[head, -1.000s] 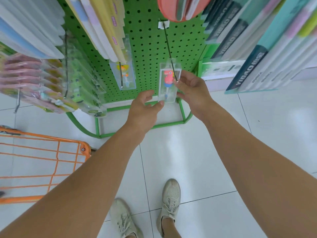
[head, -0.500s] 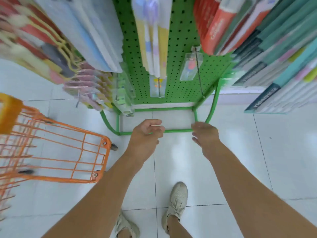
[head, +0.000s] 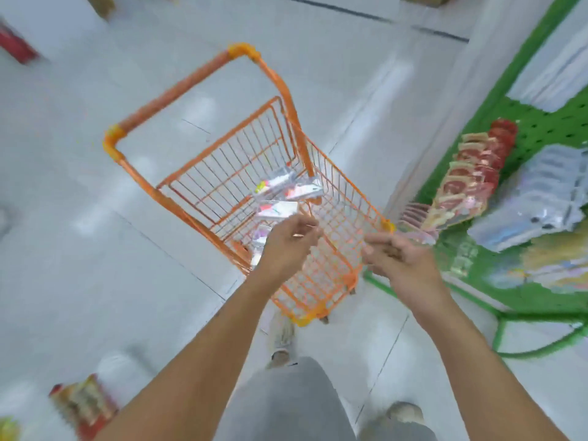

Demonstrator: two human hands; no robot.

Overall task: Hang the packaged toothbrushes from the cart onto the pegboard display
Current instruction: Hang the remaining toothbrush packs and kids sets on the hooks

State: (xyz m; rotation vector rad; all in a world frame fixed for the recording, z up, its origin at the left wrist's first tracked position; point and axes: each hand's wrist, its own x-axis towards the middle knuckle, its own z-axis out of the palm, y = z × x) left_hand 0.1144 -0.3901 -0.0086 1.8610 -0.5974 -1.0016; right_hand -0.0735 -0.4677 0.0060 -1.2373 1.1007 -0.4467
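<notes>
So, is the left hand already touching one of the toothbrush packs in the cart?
Cannot tell. In the blurred head view the left hand is over the orange cart, overlapping the toothbrush packs; neither contact nor a gap shows.

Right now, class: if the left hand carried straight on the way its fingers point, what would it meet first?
Probably a packaged toothbrush in the orange cart; the left hand hangs above the basket, though blur leaves depth uncertain.

A shop: orange cart (head: 334,224), green pegboard display (head: 553,128) of packaged goods.

Packaged toothbrushes (head: 288,189) lie in the cart (head: 203,74), pegboard display (head: 547,128) to its right.
</notes>
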